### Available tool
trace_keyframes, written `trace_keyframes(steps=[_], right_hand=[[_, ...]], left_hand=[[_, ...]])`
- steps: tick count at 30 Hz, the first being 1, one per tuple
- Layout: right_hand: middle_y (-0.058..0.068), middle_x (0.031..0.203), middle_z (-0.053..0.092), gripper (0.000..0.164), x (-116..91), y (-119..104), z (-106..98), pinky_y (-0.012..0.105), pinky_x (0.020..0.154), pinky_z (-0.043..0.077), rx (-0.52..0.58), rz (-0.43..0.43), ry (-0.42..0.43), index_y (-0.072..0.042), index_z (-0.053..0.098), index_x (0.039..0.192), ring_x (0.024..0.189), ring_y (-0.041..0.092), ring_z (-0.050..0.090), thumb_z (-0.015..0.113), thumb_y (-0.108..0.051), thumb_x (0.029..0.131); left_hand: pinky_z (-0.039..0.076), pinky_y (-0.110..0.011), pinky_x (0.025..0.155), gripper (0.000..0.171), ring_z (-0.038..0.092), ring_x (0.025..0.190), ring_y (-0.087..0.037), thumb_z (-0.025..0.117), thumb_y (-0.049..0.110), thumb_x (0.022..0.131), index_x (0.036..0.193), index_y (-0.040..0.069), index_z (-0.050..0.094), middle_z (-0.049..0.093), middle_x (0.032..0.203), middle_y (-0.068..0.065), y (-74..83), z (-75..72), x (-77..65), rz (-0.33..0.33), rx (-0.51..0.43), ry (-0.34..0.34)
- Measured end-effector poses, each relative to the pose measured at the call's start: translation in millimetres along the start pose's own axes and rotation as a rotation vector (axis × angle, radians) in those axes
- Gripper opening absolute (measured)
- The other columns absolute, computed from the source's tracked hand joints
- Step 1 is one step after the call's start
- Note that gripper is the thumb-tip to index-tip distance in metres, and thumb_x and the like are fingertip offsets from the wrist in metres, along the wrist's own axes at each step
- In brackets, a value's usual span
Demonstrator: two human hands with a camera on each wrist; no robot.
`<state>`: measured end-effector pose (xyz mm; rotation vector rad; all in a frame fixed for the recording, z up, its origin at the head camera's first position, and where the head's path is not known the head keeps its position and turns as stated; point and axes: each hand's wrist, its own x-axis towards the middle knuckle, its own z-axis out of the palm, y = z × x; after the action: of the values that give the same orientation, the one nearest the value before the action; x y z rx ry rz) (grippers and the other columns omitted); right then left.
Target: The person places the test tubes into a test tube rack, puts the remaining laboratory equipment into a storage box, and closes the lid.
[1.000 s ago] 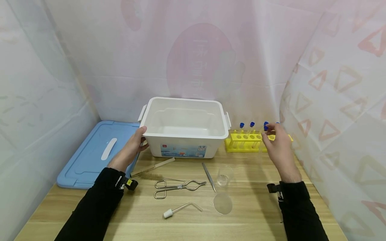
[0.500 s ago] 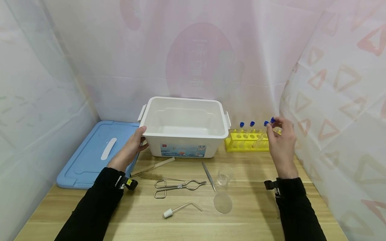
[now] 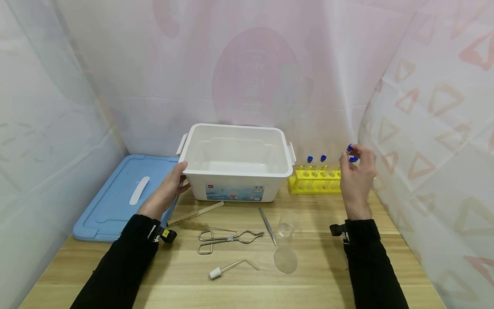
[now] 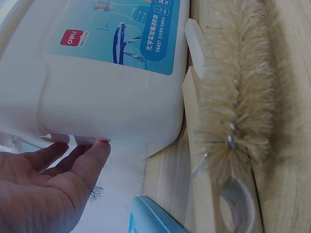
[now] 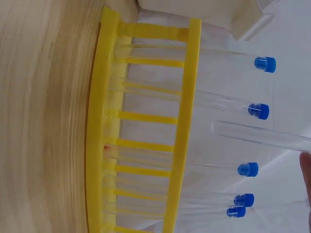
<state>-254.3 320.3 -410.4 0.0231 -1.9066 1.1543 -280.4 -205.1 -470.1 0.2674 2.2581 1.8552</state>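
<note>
My left hand (image 3: 164, 195) grips the near left corner of a white plastic box (image 3: 237, 167), thumb at the rim and fingers below it against the wall. At the right, my right hand (image 3: 358, 184) holds a blue-capped test tube (image 5: 257, 136) between thumb and fingers. In the right wrist view, that tube's round end hangs above the top bar of a yellow test tube rack (image 5: 187, 97), clear of it. Several capped tubes stand in the rack, one (image 5: 248, 169) just beside the held tube. The right hand hides the rack's right end in the head view.
A blue lid (image 3: 112, 201) lies left of the box. In front lie a wooden test tube holder (image 3: 210, 208), bristle brush (image 3: 193, 225), metal tongs (image 3: 230, 239), tweezers (image 3: 267, 225), a beaker (image 3: 288, 223), a glass disc (image 3: 285, 260) and a bent glass tube with white stopper (image 3: 231, 267).
My right hand has brought the test tube from in front of the rack up and back over its right part. The left hand and box have stayed put.
</note>
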Motion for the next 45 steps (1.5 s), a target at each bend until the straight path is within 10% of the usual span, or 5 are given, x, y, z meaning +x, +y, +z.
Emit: trace_keyframes(steps=[11,38,45], right_hand=[[0.016,0.138,0.065,0.03,1,22,14,0.006,0.104,0.063,-0.053,0.037,-0.005,0.005,0.065,0.147,0.125,-0.004,0.06,0.068,-0.008,0.119],[0.027,0.139,0.067,0.025,-13,44,25,-0.007,0.099,0.054,-0.179,-0.005,-0.111,0.005,0.068,0.142,0.132,0.036,0.072,0.067,-0.004,0.119],[0.024,0.139,0.069,0.025,-17,47,27,0.016,0.106,0.069,-0.212,0.005,-0.136,0.002,0.07,0.142,0.131,0.034,0.074,0.069,-0.006,0.118]], left_hand=[[0.022,-0.077,0.151,0.089,0.006,0.186,-0.051,0.026,0.07,0.121,0.192,0.019,0.007,0.006,0.198,-0.024,-0.5,-0.1,-0.1,0.012,-0.012,0.0],[0.023,-0.075,0.152,0.088,0.006,0.186,-0.049,0.025,0.071,0.122,0.192,0.02,0.007,0.006,0.198,-0.023,0.5,0.5,-1.2,0.002,0.001,0.003],[0.023,-0.076,0.151,0.088,0.007,0.186,-0.05,0.025,0.071,0.121,0.192,0.02,0.007,0.006,0.198,-0.024,0.8,0.3,-1.5,0.004,0.007,0.001]])
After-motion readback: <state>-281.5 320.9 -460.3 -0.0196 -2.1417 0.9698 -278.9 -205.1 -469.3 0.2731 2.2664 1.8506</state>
